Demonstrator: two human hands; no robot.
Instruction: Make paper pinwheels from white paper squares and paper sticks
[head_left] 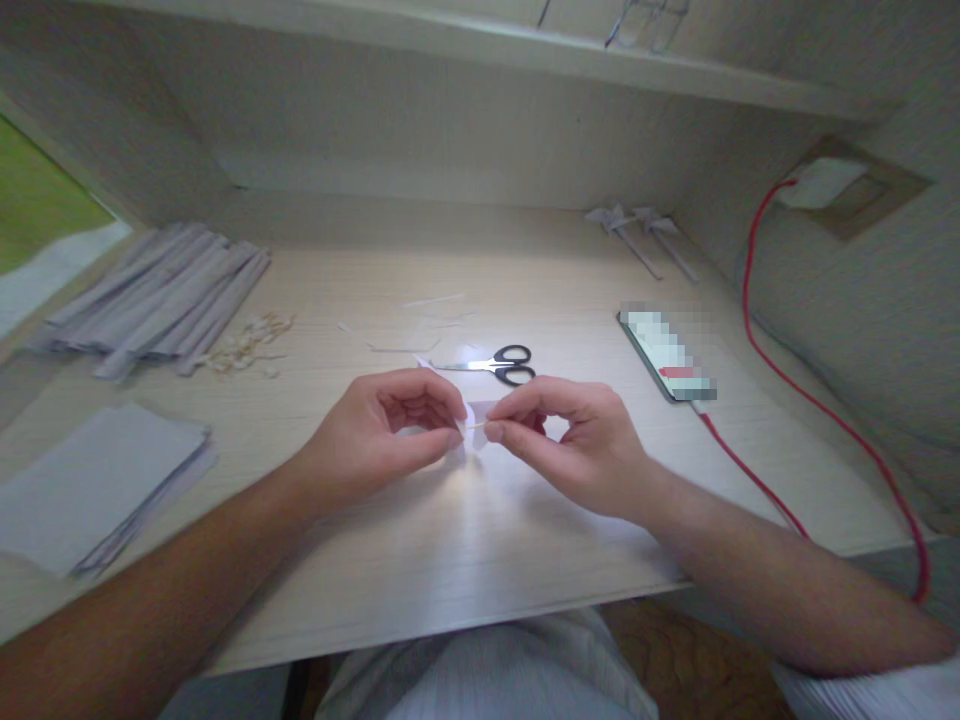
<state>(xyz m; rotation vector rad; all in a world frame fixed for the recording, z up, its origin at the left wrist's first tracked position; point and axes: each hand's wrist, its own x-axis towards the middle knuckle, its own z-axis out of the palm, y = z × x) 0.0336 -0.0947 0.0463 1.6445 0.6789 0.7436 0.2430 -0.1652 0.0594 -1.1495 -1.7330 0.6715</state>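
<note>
My left hand (pixel 397 418) pinches a piece of white folded paper (pixel 469 415) between thumb and forefinger, and most of the paper is hidden behind the fingers. Thumb and forefinger of my right hand (pixel 562 430) are closed on a thin yellowish stick (pixel 477 426), whose other end meets the paper at the left fingertips. I cannot tell whether the stick passes through the paper. Just beyond the hands lies a pair of scissors (pixel 504 362) with black handles, blades to the left. Narrow paper strips (pixel 435 300) are scattered behind it.
Rolled paper sticks (pixel 161 290) are heaped at the left beside small pale bits (pixel 251 342). Nearer is a stack of paper sheets (pixel 105 485). Paper pinwheels (pixel 626 225) lie at the back right. A phone (pixel 664 355) charges through a red cable (pixel 814 400). A shelf (pixel 450 45) overhangs the table.
</note>
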